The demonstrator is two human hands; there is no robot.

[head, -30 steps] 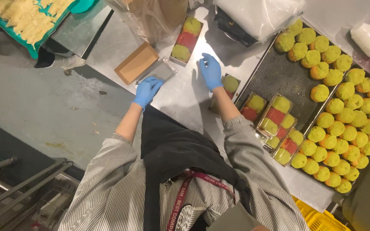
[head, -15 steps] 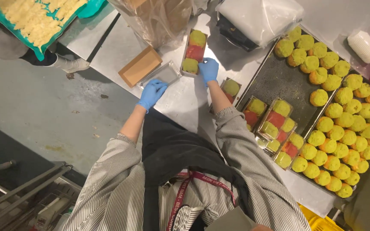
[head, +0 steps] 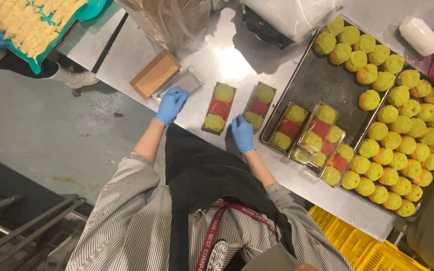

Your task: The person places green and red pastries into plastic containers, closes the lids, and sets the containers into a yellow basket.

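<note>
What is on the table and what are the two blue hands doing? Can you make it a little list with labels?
place: steel table
left hand: blue glove, resting on an empty clear lid
right hand: blue glove, at the near end of a filled box
second filled box: between the hands, untouched; two green cakes, one red
beside the lid: flat brown box
right side: dark tray with more filled boxes and many loose green cakes

Bare steel is lying open between the two filled trays [head: 220,108] and the bench's [head: 227,60] far edge. The baking sheet [head: 322,85] is blocking the right, the brown box [head: 155,74] the left.
</note>
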